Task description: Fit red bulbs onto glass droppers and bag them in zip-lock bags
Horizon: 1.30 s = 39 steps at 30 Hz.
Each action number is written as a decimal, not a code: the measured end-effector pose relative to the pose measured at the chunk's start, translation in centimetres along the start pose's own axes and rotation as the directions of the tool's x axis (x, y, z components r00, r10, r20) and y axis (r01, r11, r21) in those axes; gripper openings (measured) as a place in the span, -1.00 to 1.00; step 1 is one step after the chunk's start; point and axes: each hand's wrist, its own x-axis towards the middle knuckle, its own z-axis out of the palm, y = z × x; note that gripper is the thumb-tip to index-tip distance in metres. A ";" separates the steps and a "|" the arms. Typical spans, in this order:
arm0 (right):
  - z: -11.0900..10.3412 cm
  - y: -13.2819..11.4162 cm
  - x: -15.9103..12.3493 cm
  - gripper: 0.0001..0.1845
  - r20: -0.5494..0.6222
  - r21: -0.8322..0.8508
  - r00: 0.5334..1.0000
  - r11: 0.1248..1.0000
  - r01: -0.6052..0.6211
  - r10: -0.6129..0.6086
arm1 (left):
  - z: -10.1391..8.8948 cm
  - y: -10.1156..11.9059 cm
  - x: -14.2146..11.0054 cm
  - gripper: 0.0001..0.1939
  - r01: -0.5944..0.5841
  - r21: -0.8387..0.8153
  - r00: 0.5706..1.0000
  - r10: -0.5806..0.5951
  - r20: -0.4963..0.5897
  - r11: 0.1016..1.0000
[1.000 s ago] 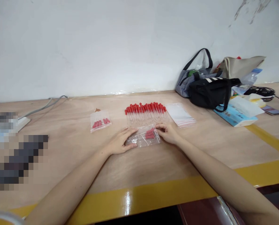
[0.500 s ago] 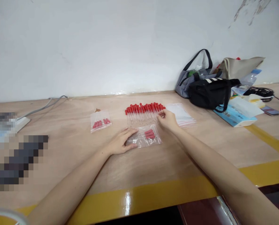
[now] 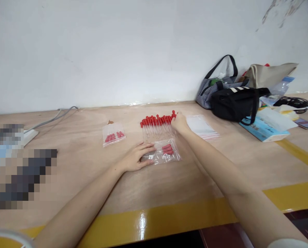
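Red-bulbed droppers [image 3: 154, 121] with thin clear stems lie side by side in a row on the table. At the row's right end my right hand [image 3: 180, 123] is closed on a dropper; its fingertips are partly hidden, and one red bulb stands out just left of them. My left hand [image 3: 136, 156] rests flat with fingers and thumb apart, touching the left end of a clear zip bag [image 3: 160, 159]. Several red bulbs [image 3: 167, 149] show inside that bag. Farther left lies another zip bag [image 3: 106, 131] with several red-bulbed droppers in it.
A stack of flat zip bags [image 3: 201, 125] lies right of the row. Beyond it are a black bag [image 3: 232, 105], a striped bag [image 3: 204, 93], a blue tissue pack [image 3: 264, 132] and a phone [image 3: 307, 123]. A grey cable [image 3: 52, 119] runs along the left. Yellow tape [image 3: 154, 220] marks the front edge.
My right hand has moved up from the stems to the bulbs at the row's right end and closed there. The left hand stays on the bag. The whole view has shifted slightly.
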 end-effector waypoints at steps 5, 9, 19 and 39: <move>-2.8 2.7 -2.3 -0.42 -0.106 0.313 0.994 0.947 0.067 -0.036 | 0.0 -0.1 0.1 -0.49 0.003 -0.003 1.000 -0.003 0.001 1.000; -3.6 5.6 -5.2 -0.36 -0.021 0.541 0.994 0.838 -0.077 0.105 | 0.0 -0.1 0.1 -0.50 -0.004 -0.010 1.000 0.004 0.001 1.000; -1.4 4.7 -8.0 -0.58 0.115 0.777 0.964 0.582 -0.239 0.241 | -0.1 0.0 0.1 -0.49 0.017 0.017 1.000 -0.017 0.019 1.000; -3.5 3.6 -9.4 -0.71 0.695 0.548 0.700 0.750 -0.369 -0.164 | -0.1 0.2 0.2 -0.40 -0.007 0.004 1.000 0.007 0.015 1.000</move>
